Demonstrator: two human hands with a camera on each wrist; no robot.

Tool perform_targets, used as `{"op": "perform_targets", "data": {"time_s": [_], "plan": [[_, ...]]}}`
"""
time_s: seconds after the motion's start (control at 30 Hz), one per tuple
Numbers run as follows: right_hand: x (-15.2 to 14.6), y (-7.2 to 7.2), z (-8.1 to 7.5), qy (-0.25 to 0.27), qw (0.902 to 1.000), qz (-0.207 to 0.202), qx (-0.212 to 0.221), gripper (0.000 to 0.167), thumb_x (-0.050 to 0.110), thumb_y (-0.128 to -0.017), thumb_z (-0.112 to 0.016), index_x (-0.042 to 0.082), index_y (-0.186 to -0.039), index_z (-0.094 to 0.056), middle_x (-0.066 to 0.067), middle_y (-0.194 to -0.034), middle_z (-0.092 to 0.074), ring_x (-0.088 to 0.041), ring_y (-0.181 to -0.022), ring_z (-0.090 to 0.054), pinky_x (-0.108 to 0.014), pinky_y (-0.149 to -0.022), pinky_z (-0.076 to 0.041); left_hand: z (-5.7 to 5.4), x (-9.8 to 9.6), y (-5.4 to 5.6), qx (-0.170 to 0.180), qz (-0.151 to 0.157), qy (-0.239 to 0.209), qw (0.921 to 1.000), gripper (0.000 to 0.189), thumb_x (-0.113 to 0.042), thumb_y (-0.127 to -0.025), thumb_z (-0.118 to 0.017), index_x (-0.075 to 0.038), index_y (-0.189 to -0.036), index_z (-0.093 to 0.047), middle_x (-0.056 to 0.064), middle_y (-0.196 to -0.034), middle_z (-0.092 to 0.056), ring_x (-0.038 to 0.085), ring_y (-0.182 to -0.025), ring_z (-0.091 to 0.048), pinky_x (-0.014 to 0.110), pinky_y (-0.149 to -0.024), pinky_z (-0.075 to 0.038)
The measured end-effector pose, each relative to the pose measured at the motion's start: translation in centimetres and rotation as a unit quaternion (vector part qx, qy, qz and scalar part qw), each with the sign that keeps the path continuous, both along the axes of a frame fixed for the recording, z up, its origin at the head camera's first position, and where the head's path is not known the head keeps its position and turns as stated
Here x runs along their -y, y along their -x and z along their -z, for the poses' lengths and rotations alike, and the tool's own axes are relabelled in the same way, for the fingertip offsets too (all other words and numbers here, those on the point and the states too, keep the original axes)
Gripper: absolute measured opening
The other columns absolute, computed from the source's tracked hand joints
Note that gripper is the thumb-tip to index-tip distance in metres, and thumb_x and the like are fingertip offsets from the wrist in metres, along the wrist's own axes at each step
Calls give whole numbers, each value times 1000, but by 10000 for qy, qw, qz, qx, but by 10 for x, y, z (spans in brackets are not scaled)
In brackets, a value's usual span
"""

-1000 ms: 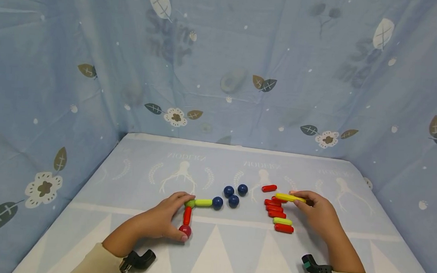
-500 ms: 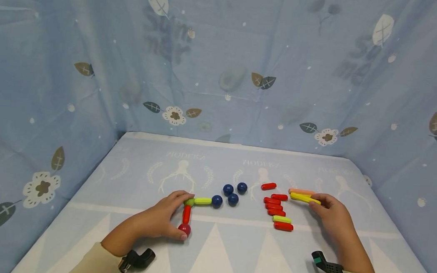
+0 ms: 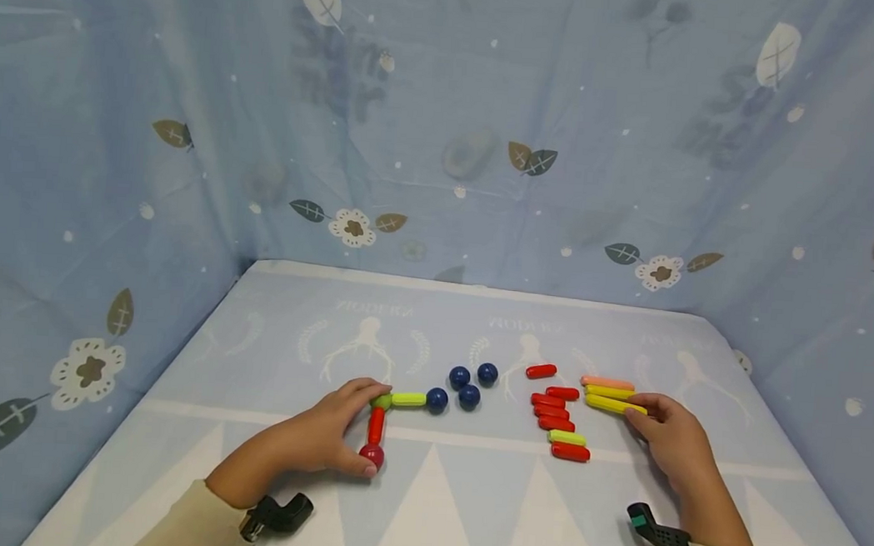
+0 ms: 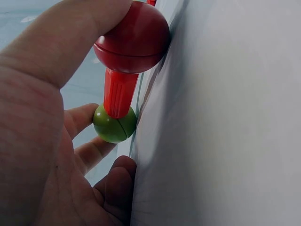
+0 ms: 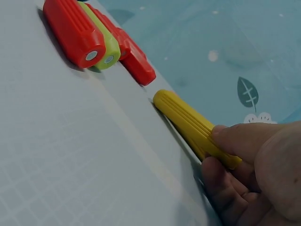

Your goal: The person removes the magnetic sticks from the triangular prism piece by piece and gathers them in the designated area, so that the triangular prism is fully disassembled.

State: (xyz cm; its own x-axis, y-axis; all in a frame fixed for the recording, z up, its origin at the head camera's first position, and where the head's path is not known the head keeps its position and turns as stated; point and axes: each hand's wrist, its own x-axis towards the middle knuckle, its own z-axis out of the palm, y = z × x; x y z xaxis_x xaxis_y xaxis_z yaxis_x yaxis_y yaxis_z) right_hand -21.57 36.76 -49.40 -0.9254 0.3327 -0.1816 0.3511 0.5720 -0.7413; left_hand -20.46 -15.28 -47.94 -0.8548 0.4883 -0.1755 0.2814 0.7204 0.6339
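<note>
My left hand (image 3: pixel 322 433) spans a red magnetic stick (image 3: pixel 376 426) between a red ball (image 3: pixel 371 455) and a green ball (image 3: pixel 382 401). Its thumb presses the red ball and its fingers touch the green one, as the left wrist view shows. From the green ball a lime stick (image 3: pixel 408 399) runs right to a dark blue ball (image 3: pixel 437 401). My right hand (image 3: pixel 671 438) pinches the right end of a yellow magnetic stick (image 5: pixel 188 123) low at the table. Just behind it lie another yellow stick (image 3: pixel 610 392) and an orange stick (image 3: pixel 607 383).
Several red sticks (image 3: pixel 550 411) and a lime stick (image 3: pixel 566 437) lie in a column left of my right hand. One red stick (image 3: pixel 540 370) lies apart behind them. Three loose dark blue balls (image 3: pixel 469 397) sit mid-table. A patterned curtain (image 3: pixel 445 140) encloses the table.
My right hand has moved right and slightly toward me, bringing the yellow stick from above the red sticks down beside the orange one. My left hand stays in place.
</note>
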Motion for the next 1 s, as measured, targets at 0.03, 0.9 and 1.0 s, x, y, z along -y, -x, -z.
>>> {"op": "perform_targets", "data": {"time_s": [0.03,0.9,1.0], "plan": [[0,0,0,0,10000,39,-11,45,33,-105,-64,9,-143,-59,-19,-140,-56,-32,-115,-55,-26,-83,-53,0,0,0,5,7,-9,10000,110,-54,-72,-93,-31,-162,-35,4,-167,-28,38,-150,-33,74,-114,-35],[0,0,6,245,9978,602,-135,50,29,-106,-64,6,-149,-51,-19,-136,-55,-33,-117,-54,-38,-92,-52,-3,-3,-2,10,-74,2,10000,111,-52,-70,-95,-29,-161,-36,5,-166,-30,38,-149,-35,74,-114,-35],[1,-1,7,222,9978,608,-155,49,28,-106,-64,7,-148,-51,-19,-136,-55,-33,-117,-54,-37,-92,-52,-3,-3,-2,5,-82,2,10000,111,-53,-70,-95,-29,-161,-36,5,-166,-30,38,-149,-35,74,-114,-35]]}}
